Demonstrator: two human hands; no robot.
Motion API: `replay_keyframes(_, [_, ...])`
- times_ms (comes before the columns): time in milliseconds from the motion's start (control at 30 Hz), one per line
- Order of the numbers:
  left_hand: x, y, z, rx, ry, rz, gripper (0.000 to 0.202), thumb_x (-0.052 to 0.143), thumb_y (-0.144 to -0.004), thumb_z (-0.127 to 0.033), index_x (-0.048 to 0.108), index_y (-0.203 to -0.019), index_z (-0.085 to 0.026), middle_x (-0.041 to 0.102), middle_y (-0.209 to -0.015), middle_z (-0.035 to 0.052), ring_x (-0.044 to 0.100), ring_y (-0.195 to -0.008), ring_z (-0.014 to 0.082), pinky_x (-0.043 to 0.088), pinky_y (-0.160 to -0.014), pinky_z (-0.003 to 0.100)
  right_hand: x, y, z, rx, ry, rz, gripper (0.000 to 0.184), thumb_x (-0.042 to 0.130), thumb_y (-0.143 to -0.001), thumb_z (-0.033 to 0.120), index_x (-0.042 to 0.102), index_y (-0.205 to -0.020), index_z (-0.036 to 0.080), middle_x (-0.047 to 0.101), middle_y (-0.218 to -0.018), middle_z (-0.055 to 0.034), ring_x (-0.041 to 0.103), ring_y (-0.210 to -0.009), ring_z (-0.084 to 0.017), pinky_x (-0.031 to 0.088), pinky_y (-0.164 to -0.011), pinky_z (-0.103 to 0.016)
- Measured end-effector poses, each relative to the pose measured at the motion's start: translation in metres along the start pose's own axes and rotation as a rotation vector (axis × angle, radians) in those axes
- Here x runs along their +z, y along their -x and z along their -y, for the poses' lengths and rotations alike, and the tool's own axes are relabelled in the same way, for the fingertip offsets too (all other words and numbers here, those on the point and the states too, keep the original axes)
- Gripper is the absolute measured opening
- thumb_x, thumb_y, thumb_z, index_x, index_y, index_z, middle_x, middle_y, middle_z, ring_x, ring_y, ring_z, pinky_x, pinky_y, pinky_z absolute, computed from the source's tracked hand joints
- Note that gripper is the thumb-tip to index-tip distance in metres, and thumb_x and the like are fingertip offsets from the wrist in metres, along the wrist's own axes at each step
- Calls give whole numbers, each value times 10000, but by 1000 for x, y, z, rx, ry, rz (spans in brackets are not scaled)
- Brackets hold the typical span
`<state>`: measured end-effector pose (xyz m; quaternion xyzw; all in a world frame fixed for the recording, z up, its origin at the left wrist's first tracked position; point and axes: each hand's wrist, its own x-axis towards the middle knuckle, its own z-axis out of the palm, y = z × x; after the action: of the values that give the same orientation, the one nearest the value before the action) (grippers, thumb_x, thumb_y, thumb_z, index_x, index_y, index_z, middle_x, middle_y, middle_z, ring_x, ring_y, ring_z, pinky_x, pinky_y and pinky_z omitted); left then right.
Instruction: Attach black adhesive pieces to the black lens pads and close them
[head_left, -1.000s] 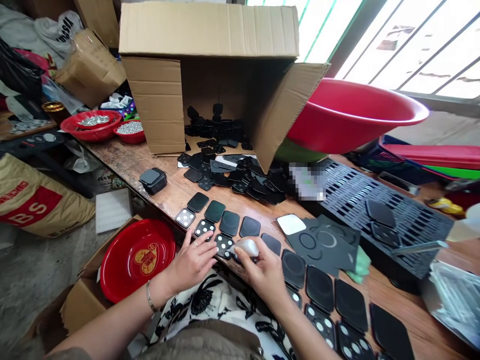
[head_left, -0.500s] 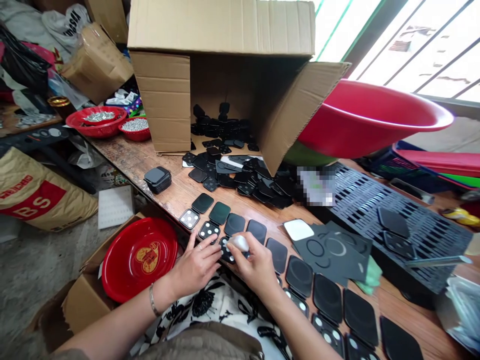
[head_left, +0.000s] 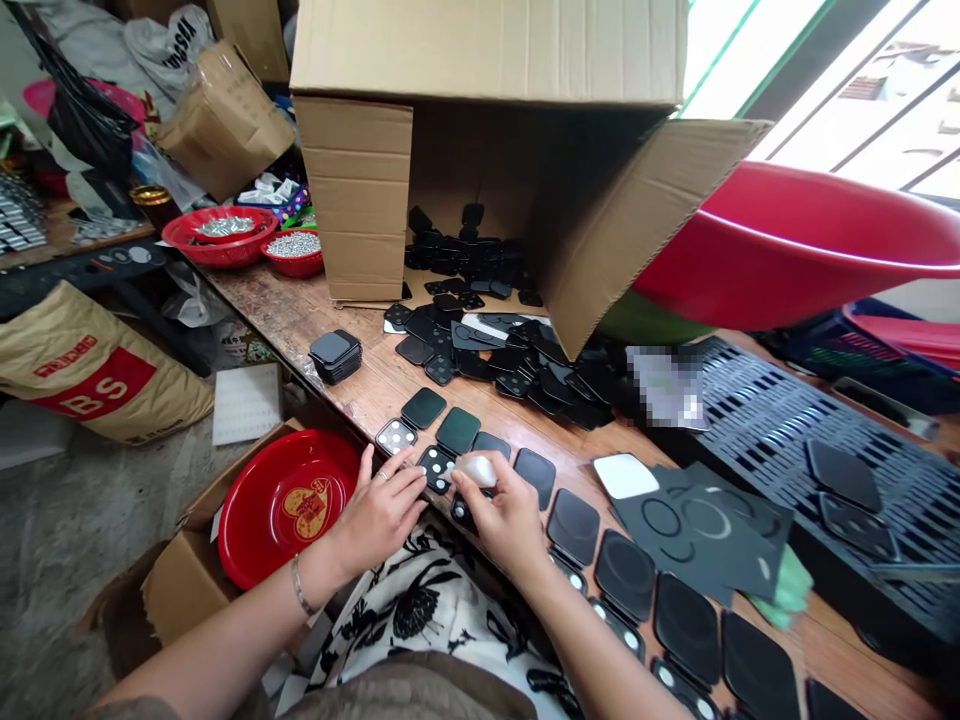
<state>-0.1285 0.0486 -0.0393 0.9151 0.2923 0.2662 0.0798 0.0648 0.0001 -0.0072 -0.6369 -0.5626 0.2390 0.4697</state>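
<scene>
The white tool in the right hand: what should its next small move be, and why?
Probably guide the white tool slightly leftward over the second spotted piece from the left: the right hand holds it with its tip by that piece's right side, and the left hand rests near the opposite edge. Tip contact is unclear.

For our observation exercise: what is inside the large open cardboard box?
Black pieces lie heaped inside the cardboard box. Its left flap covers part of the interior; anything behind it cannot be seen.
</scene>
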Motion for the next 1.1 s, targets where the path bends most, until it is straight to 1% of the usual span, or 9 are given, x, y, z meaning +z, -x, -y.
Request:
replay_keyframes(100, [1,1,2,-20,16,47,277,521,-957,-184,643,-1203,-149,698,-1209,127,488,-1340,297,117,-1162,665,2,-4,-1,-47,54,18,166,608,-901,359,621,-921,195,680,-771,-12,603,-650,-142,463,-622,-227])
replay_keyframes(233, [1,3,2,-26,29,56,290,510,-962,-179,639,-1219,-145,692,-1225,131,488,-1342,296,114,-1160,672,-1,-15,-5,-88,124,-13,139,608,-895,334,621,-914,197,679,-781,-14,609,-669,-148,462,-646,-235])
replay_keyframes(400, [-2,2,2,-47,44,74,299,500,-963,-169,635,-1227,-147,689,-1231,131,478,-1352,290,113,-1165,667,9,-27,-4,-130,103,10,111,600,-899,314,607,-906,204,673,-777,-10,612,-678,-148,463,-639,-228])
replay_keyframes(500, [-3,2,2,-51,48,89,312,495,-965,-173,623,-1249,-154,680,-1246,130,462,-1366,287,124,-1165,667,14,-23,0,-126,102,52,112,597,-907,317,603,-910,206,660,-762,-3,594,-654,-137,451,-612,-217])
replay_keyframes(633, [0,5,3,-45,56,97,325,486,-966,-166,604,-1267,-145,660,-1278,137,437,-1384,293,160,-1160,661,10,-13,3,-114,91,107,115,592,-911,319,599,-896,206,649,-734,6,573,-621,-129,438,-587,-212])
replay_keyframes(700, [0,5,4,-30,56,86,326,487,-963,-162,596,-1268,-132,659,-1280,139,437,-1384,295,190,-1159,644,5,-13,4,-94,94,93,126,595,-909,330,604,-896,206,649,-731,7,569,-617,-130,437,-586,-217])
replay_keyframes(800, [-4,6,11,-48,18,19,323,477,-963,-144,590,-1264,-123,661,-1277,134,458,-1367,286,207,-1158,625,4,-20,4,-43,75,32,158,619,-893,360,619,-916,204,661,-743,2,582,-630,-139,445,-599,-227])
replay_keyframes(933, [-10,6,26,-164,-72,-62,287,477,-960,-140,628,-1204,-159,674,-1254,118,481,-1346,288,177,-1153,645,21,-36,7,-31,-13,41,174,634,-880,369,622,-928,202,678,-770,-4,598,-655,-144,457,-618,-232])
replay_keyframes(1100, [-10,8,37,-206,-95,-12,291,456,-976,-160,629,-1210,-171,674,-1253,124,486,-1337,289,147,-1142,682,46,-49,10,-85,-27,76,140,622,-876,335,614,-901,198,672,-750,1,584,-635,-136,452,-612,-226])
